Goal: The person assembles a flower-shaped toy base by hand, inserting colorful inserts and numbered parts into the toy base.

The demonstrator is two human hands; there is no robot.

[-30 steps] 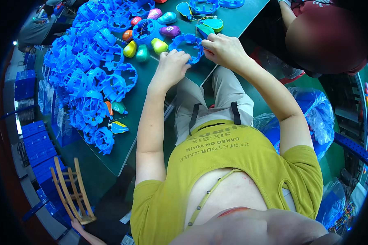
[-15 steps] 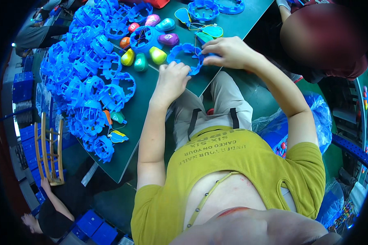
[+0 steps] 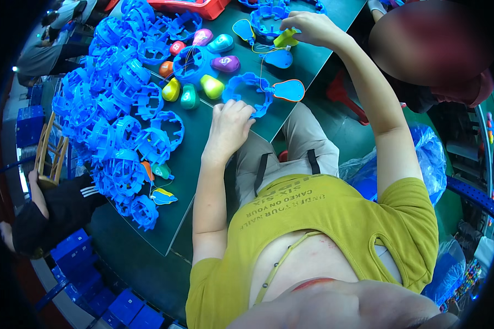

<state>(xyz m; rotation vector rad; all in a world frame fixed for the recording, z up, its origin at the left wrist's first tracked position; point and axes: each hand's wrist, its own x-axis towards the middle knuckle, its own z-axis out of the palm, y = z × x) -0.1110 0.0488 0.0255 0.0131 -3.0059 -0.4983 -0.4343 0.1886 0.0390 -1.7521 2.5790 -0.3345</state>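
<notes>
At the near table edge, my left hand (image 3: 231,122) is closed on the near rim of a notched blue plastic ring (image 3: 247,78). A flat blue drop-shaped piece with an orange rim (image 3: 288,90) lies against that ring's right side, a thin string running from it. Farther away, my right hand (image 3: 314,29) pinches a yellow-green piece (image 3: 286,38) beside another blue ring (image 3: 266,23). Near this hand lie a blue drop-shaped piece (image 3: 278,58) and a blue-and-yellow one (image 3: 243,30), joined by strings.
A large heap of blue rings (image 3: 112,88) covers the table's left. Several coloured bulb-shaped pieces, including a purple one (image 3: 225,63), surround a blue ring (image 3: 195,64). A red tray (image 3: 203,10) stands at the far edge. A co-worker (image 3: 431,55) is at the right.
My right hand has left the near ring and moved farther away, to the yellow-green piece. The orange-rimmed piece now shows beside the near ring. My left hand stays on that ring.
</notes>
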